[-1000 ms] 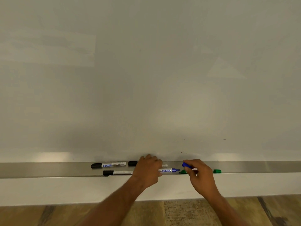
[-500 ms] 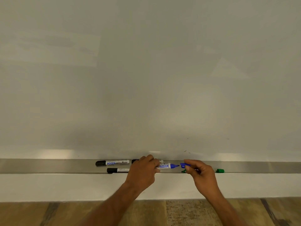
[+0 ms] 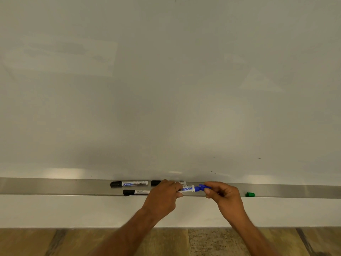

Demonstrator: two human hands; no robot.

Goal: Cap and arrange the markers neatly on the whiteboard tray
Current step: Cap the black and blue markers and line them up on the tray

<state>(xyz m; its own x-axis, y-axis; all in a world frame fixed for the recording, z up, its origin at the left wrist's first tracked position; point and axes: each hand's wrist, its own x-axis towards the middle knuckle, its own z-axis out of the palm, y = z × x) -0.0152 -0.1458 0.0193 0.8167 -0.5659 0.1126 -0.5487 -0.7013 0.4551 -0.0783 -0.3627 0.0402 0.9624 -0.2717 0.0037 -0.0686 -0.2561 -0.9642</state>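
Observation:
My left hand (image 3: 164, 195) grips the white barrel of a blue marker (image 3: 188, 189) just above the metal tray (image 3: 55, 186). My right hand (image 3: 224, 197) pinches the blue cap (image 3: 203, 187), which meets the marker's blue tip. Three black-capped markers lie on the tray: one at the back left (image 3: 129, 183), one in front of it (image 3: 135, 192), and a third (image 3: 156, 182) partly hidden behind my left hand. A green cap (image 3: 250, 194) lies on the tray to the right of my right hand.
The blank whiteboard (image 3: 166, 89) fills the view above the tray. A white ledge (image 3: 55, 211) runs below it, with a wood-patterned floor (image 3: 36, 242) underneath. The tray extends bare far to the left and right.
My left hand lifted the blue marker off the tray and my right hand brought the blue cap leftward onto its tip. A green marker end seen earlier is now hidden behind my right hand.

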